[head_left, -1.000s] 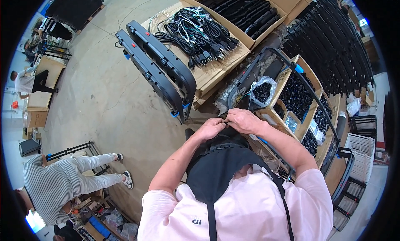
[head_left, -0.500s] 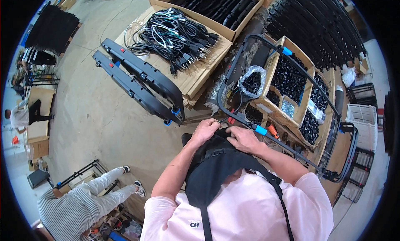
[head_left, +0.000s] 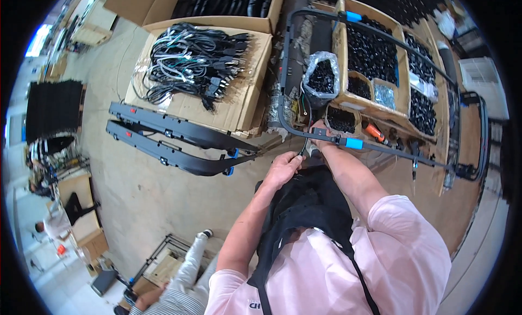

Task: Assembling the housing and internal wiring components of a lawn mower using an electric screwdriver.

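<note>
My left hand [head_left: 286,168] is closed on a thin black cable [head_left: 303,146] near the front bar of a black tubular frame [head_left: 293,131]. Farther forward, my right hand [head_left: 321,136] reaches to that bar, by a black fitting on it and left of a blue sleeve [head_left: 354,144]. The bar and the hand itself hide most of its fingers. Thin coloured wires [head_left: 309,115] run up inside the frame corner. Just beyond my right hand sits an open box of small black parts [head_left: 341,120].
A wooden tray [head_left: 399,97] of small black parts and a plastic-lined bag [head_left: 321,78] lie beyond the bar, with an orange-handled tool [head_left: 375,132]. Bundled power cords [head_left: 190,62] cover cardboard at left. Two curved black panels [head_left: 174,141] jut out. A person [head_left: 187,285] is at lower left.
The view has turned, shifting the surroundings. My right hand has left its place beside my left hand and moved forward to the frame bar. My left hand still pinches the cable.
</note>
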{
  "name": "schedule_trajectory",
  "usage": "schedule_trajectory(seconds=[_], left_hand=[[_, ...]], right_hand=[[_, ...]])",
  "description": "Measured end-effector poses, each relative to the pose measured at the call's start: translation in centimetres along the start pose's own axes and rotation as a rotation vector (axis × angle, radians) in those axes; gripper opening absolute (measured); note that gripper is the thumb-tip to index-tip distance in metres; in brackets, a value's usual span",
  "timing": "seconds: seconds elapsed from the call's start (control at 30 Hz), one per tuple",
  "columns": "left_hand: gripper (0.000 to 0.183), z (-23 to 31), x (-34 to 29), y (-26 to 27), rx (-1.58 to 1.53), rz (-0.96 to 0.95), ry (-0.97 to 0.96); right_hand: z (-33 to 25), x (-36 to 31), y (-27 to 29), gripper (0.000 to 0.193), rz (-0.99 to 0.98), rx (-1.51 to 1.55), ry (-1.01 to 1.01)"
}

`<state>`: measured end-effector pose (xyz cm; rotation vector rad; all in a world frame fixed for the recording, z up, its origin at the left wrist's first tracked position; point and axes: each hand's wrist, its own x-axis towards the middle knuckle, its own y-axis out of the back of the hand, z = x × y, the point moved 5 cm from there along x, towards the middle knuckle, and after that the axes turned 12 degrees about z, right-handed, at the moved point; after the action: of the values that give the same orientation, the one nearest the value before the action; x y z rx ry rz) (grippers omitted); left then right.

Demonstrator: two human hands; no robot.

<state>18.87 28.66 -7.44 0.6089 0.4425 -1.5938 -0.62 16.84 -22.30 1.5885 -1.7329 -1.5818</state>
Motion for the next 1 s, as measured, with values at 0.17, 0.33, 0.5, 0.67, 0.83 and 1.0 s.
schedule_trajectory(seconds=[0.17,0.33,0.5,0.67,0.83,1.0], left_hand=[[0.030,-0.5,1.1,-3.0,-0.102,-0.101,0.007],[0.030,-2.5,-0.3,-1.9,-0.247,-0.071,-0.002],[0.030,-0.8,-1.0,-3.3,-0.305,-0.030,0.019],[0.030,-0.4,-1.9,-3.6,-0.237,0.092,-0.009],[0.030,-0.1,-2.4,-4.5,-0.204,0.174,-0.072],[0.027,0.5,-2.5,-5.6,-0.136,0.253,-0.115]], right_hand=[[4.4,-3.5,-0.2,0.045,-0.124,0.037,0.275],[6.4,-16.2,4.1,0.021,-0.424,0.824,-0.515],[6.9,-20.0,8.8,0.033,-0.214,0.477,0.006],[3.9,-21.9,13.1,0.047,-0.087,0.268,0.336],[4.3,-21.7,13.0,0.067,-0.158,0.228,0.388],[5.1,-21.7,12.4,0.076,-0.206,0.249,0.437]])
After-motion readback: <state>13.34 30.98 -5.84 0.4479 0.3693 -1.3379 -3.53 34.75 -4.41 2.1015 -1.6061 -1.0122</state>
